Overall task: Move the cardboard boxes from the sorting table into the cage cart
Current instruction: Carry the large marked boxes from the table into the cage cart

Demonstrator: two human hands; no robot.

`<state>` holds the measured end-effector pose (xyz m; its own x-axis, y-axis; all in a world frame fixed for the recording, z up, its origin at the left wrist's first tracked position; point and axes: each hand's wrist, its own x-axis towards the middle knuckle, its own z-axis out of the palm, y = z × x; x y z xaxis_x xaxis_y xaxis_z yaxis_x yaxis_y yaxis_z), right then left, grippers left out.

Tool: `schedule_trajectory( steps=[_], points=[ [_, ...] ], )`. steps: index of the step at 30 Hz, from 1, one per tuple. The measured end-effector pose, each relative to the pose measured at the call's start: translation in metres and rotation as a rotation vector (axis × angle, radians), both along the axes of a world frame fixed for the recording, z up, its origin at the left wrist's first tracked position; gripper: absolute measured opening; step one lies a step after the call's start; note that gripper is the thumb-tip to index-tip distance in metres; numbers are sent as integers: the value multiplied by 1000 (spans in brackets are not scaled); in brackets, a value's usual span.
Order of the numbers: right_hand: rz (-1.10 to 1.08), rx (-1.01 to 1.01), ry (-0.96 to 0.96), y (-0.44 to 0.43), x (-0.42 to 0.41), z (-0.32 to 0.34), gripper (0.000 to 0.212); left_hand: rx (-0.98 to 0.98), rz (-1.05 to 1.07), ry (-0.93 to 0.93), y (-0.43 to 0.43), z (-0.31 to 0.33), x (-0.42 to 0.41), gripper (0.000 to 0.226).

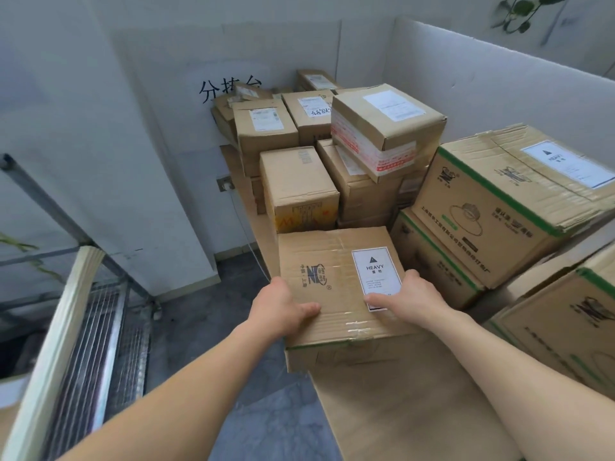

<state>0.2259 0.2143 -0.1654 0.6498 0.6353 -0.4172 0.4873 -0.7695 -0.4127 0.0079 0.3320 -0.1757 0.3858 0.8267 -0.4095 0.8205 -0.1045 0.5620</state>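
now your left hand (283,304) and right hand (404,296) grip the box (336,277) by its two side edges, thumbs laid on top; the cart (100,327) stands left of it.

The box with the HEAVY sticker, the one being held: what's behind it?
Right behind the HEAVY box stands a plain brown box with yellow print, then more labelled boxes. The HEAVY box covers the plain one's bottom edge.
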Motion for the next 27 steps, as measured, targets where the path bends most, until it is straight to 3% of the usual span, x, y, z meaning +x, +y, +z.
schedule_trajectory(
  steps=[8, 14, 27],
  points=[
    [27, -3, 24, 14, -60, 0, 93, -41, 50, -11, 13, -4, -64, 66],
    [69, 35, 60, 45, -137, 3, 89, 7, 120, 45, 38, 7, -144, 75],
    [398, 184, -25, 182, -316, 66, 88, 163, 457, -89, 104, 72, -350, 74]
  ],
)
